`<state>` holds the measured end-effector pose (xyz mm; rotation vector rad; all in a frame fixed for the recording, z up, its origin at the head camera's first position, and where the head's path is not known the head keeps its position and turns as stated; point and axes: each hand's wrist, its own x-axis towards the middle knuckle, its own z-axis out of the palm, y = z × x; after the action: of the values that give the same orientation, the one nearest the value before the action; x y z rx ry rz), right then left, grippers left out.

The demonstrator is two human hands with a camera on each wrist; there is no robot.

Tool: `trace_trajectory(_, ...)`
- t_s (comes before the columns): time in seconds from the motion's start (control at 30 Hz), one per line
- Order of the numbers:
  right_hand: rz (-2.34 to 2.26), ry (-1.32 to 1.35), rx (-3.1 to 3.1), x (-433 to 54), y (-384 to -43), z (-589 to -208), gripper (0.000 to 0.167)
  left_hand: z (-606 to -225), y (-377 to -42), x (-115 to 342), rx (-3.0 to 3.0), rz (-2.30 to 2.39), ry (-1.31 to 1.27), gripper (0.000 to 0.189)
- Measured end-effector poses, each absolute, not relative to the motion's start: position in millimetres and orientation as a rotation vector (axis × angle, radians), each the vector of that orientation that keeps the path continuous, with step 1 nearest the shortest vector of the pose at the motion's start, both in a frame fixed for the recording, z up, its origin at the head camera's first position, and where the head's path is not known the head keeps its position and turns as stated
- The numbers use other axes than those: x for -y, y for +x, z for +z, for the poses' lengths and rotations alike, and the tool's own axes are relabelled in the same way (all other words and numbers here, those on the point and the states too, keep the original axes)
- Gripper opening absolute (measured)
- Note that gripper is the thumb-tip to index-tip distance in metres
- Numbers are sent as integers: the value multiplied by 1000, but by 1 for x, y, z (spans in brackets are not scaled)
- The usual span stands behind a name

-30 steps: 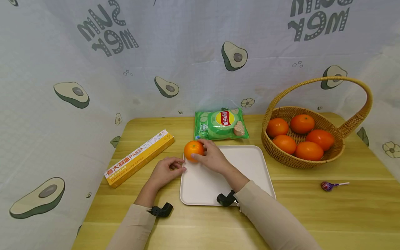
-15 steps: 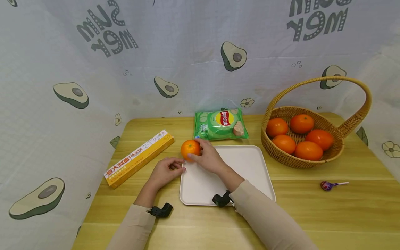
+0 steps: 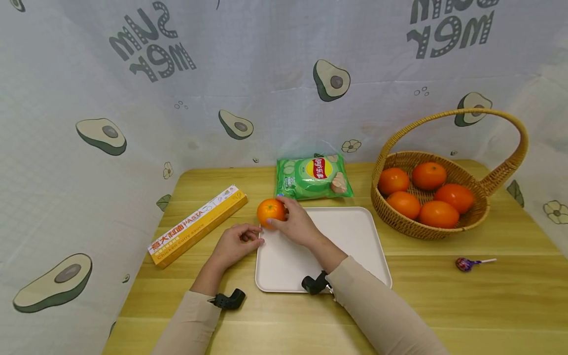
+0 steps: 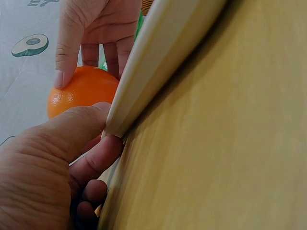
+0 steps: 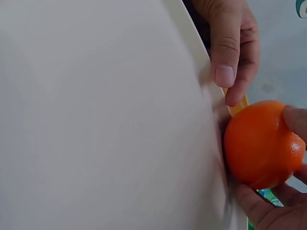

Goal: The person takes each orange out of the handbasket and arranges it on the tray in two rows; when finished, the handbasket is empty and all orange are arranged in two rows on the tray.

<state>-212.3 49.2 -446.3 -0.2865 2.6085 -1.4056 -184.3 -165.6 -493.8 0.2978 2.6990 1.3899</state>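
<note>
In the head view, my right hand (image 3: 299,224) holds an orange (image 3: 270,213) at the far left corner of a white rectangular tray (image 3: 333,249). The right wrist view has the orange (image 5: 259,146) right at the tray's rim, with thumb and fingers on either side of it. My left hand (image 3: 234,245) is at the tray's left edge, just nearer than the orange. Seen from the left wrist, its thumb and forefinger pinch the tray's rim (image 4: 144,67), and the other fingers curl below.
Behind the tray lies a green bag of chips (image 3: 315,176). A yellow pasta box (image 3: 199,227) sits to the left. At the right stands a wicker basket (image 3: 399,224) with a tall handle and several oranges (image 3: 439,214); a lollipop (image 3: 466,264) lies in front of it.
My right hand has shifted the orange slightly left, toward the tray's corner, and has since held it still. The left hand stays at the tray's edge.
</note>
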Motion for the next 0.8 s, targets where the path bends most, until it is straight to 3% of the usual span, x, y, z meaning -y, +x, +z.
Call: trace_trajectory(0.8,-1442,-336,-2587,-79,-203,-420,80,-495,-185,164,-2698,1393,275,22)
